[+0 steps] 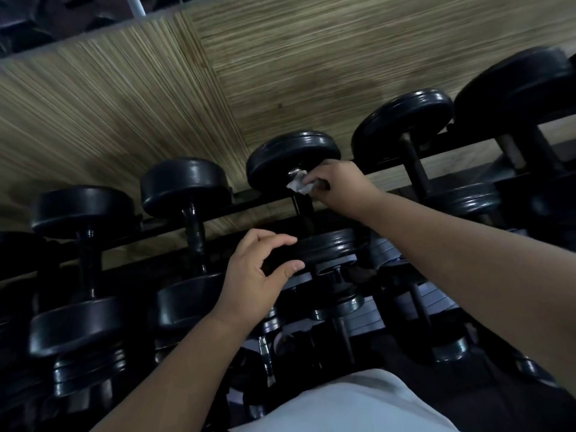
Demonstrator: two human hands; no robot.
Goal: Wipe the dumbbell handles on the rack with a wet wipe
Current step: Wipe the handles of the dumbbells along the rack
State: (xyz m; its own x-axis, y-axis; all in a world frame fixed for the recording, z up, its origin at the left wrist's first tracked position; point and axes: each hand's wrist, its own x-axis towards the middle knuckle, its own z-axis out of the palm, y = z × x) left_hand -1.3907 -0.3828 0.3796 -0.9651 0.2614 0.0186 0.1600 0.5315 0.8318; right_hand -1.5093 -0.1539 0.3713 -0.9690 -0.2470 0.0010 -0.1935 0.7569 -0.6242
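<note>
One wipe [298,184], right hand [339,188]; left hand [255,279] grips dumbbell [330,247].

Right hand [339,185], 1 o'clock of centre: pinches a crumpled white wet wipe [298,184] against the far end of the handle [300,204] on the middle dumbbell [324,249], right under its far head [293,157]. Left hand [258,275], dead centre: fingers and thumb curl round the rim of that dumbbell's near head. The dumbbell sits across the black rack rail [249,199]. Two smaller dumbbells [187,188] at 9 o'clock, two larger ones [402,126] at 2 o'clock, blurred. Lower-tier dumbbells [338,304] at 6 o'clock. Wood-grain floor [280,73] at 12. White garment [358,406] at 6, bottom edge.
</note>
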